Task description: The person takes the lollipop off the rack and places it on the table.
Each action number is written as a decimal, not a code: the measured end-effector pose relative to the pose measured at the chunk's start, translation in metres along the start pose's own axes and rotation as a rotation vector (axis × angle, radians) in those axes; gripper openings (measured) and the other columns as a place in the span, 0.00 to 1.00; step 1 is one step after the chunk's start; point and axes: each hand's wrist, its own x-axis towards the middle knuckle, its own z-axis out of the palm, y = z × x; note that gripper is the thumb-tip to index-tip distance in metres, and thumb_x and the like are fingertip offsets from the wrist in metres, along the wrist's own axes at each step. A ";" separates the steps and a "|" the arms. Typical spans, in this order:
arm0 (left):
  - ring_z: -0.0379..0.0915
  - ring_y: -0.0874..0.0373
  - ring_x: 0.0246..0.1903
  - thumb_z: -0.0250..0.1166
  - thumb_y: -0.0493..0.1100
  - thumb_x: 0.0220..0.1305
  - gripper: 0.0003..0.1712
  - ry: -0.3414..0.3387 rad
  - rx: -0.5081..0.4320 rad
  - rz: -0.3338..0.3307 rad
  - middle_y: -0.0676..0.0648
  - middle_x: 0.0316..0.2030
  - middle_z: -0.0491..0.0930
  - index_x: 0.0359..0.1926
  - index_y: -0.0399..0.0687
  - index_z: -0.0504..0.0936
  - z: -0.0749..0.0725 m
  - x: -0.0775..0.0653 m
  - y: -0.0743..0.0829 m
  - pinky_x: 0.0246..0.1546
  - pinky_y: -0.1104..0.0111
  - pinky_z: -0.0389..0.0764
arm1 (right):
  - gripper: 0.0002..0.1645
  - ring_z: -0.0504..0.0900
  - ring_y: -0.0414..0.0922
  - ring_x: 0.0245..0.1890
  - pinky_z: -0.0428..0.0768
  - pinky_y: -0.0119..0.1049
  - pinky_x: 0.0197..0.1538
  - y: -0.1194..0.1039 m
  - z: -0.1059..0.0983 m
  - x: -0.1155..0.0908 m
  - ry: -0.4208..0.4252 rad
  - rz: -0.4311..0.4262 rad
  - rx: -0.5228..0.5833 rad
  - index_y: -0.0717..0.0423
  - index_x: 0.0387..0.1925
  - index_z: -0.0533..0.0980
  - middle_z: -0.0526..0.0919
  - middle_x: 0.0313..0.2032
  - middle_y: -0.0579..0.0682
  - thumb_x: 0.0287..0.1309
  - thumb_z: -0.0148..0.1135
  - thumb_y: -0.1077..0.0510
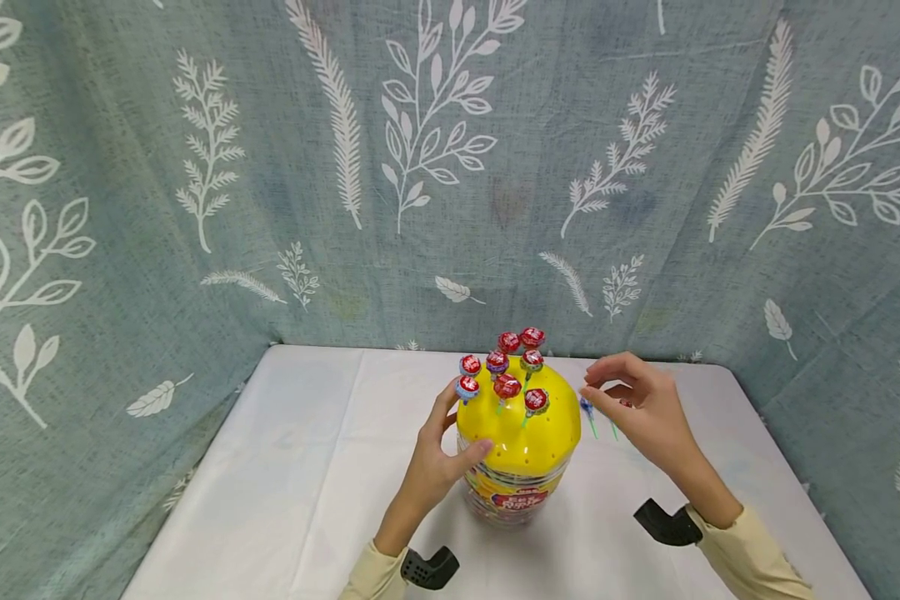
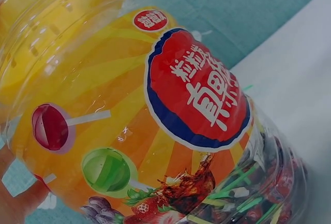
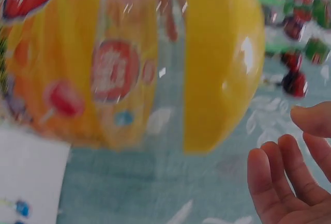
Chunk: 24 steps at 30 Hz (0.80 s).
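A clear jar [image 1: 521,500] with a bright yellow domed lid [image 1: 528,450] stands on the table. Several lollipops [image 1: 507,387] in red and blue wrappers stick up from the lid, sticks down. My left hand [image 1: 437,467] grips the jar's upper left side, its thumb lying on the lid; in the left wrist view fingers [image 2: 23,200] show beside the printed label [image 2: 201,94]. Right of the lid hovers my right hand [image 1: 645,408]. The right wrist view has this hand [image 3: 289,182] with thumb and fingers apart and nothing between them, close to the upright lollipops [image 3: 295,83].
Loose lollipops lie on the white table right of the jar, one blue-wrapped [image 1: 587,408], partly behind my right hand. More sticks and wrapped candies [image 2: 258,198] fill the jar's bottom. A grey-green leaf-patterned curtain [image 1: 450,250] hangs behind the table [image 1: 270,467].
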 end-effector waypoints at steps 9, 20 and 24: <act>0.55 0.56 0.66 0.64 0.55 0.57 0.44 0.003 -0.009 -0.004 0.56 0.67 0.60 0.71 0.68 0.53 0.001 0.000 -0.002 0.61 0.48 0.62 | 0.19 0.79 0.44 0.39 0.81 0.32 0.41 -0.019 0.016 -0.004 -0.077 -0.046 0.113 0.63 0.43 0.75 0.79 0.39 0.51 0.48 0.67 0.73; 0.54 0.56 0.66 0.64 0.56 0.56 0.44 0.007 -0.014 -0.011 0.56 0.68 0.60 0.71 0.68 0.53 0.000 0.000 0.000 0.61 0.49 0.62 | 0.24 0.81 0.44 0.41 0.81 0.38 0.45 -0.035 0.037 -0.003 -0.139 -0.080 0.206 0.60 0.47 0.73 0.78 0.43 0.51 0.46 0.66 0.75; 0.54 0.56 0.67 0.64 0.55 0.57 0.44 0.007 -0.009 -0.001 0.57 0.68 0.60 0.71 0.67 0.53 -0.001 -0.001 0.000 0.61 0.48 0.62 | 0.24 0.80 0.44 0.43 0.81 0.37 0.44 -0.037 0.046 -0.005 -0.146 -0.081 0.194 0.59 0.47 0.73 0.78 0.43 0.50 0.47 0.66 0.74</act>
